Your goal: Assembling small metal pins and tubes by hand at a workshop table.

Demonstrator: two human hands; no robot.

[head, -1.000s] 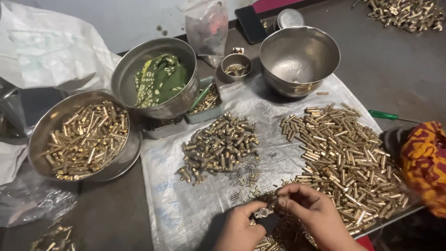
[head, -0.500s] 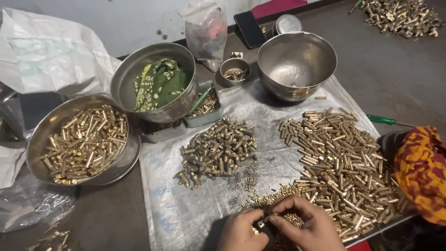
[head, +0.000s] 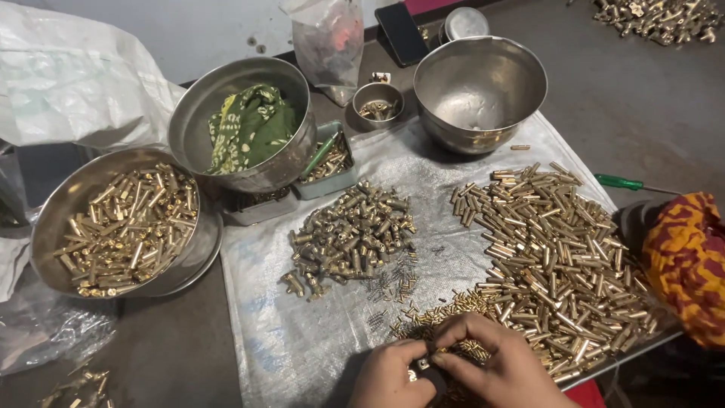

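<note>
— What are you on right now?
— Your left hand (head: 389,374) and right hand (head: 495,363) pinch a small dark part (head: 424,366) together, fingers closed on it, low over the small brass pins (head: 453,306) on the plastic sheet (head: 302,332).
— And next?
— Probably a steady push; keep the piece aligned.

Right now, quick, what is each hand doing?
Left hand: fingers curled shut around a small dark part.
Right hand: fingertips pinched on that same part, over the small brass pins.
</note>
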